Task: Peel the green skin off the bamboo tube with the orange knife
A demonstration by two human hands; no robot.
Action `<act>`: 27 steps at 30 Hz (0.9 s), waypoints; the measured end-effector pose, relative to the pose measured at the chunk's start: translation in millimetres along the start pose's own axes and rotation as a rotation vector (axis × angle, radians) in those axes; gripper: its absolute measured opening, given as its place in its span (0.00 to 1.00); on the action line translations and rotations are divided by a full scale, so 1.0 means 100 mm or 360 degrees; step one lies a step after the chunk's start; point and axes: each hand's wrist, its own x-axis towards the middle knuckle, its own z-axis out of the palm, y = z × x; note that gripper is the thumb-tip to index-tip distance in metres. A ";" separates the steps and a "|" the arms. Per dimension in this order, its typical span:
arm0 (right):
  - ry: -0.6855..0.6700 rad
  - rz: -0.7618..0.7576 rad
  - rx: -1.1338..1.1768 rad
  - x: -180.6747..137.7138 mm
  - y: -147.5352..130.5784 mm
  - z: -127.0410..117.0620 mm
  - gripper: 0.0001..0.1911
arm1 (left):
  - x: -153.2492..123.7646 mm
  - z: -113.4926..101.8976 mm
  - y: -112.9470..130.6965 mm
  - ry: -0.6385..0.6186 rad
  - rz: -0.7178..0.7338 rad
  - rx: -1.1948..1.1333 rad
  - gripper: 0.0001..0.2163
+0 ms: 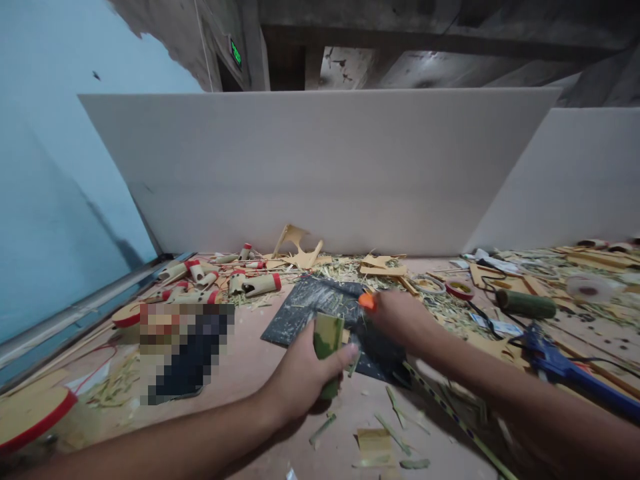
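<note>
My left hand is wrapped round a short green bamboo tube and holds it upright at the near edge of a dark cutting mat. My right hand is closed on a small tool with an orange end; only that orange tip shows, just right of the tube's top. Green bamboo slivers lie on the table in front of my hands.
Bamboo tubes with red bands lie at the back left, and a red-rimmed disc sits at the near left. A green bamboo section, tape rolls and a blue glue gun are on the right. White boards wall the back.
</note>
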 end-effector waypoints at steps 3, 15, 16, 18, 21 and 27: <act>0.0074 0.0096 0.0018 0.12 0.16 -0.07 0.15 | 0.00 0.00 0.00 0.0001 0.0030 -0.0027 0.22; 0.0030 -0.0314 0.0086 -0.15 0.02 -0.06 0.08 | 0.03 -0.06 0.00 -0.0102 0.0001 -0.0064 0.23; 0.0004 -0.0335 0.0078 -0.17 0.00 -0.07 0.08 | 0.03 -0.05 0.00 -0.0104 0.0026 -0.0050 0.22; -0.0060 -0.0382 0.0084 -0.22 -0.03 -0.07 0.09 | 0.01 -0.04 0.02 -0.0099 0.0062 -0.0060 0.19; -0.0156 -0.0430 0.0107 -0.29 -0.10 -0.04 0.10 | -0.01 -0.02 0.04 -0.0107 0.0136 -0.0108 0.14; -0.0061 -0.0159 -0.0016 -0.20 -0.14 0.03 0.08 | -0.01 0.00 0.01 -0.0047 0.0123 0.0075 0.16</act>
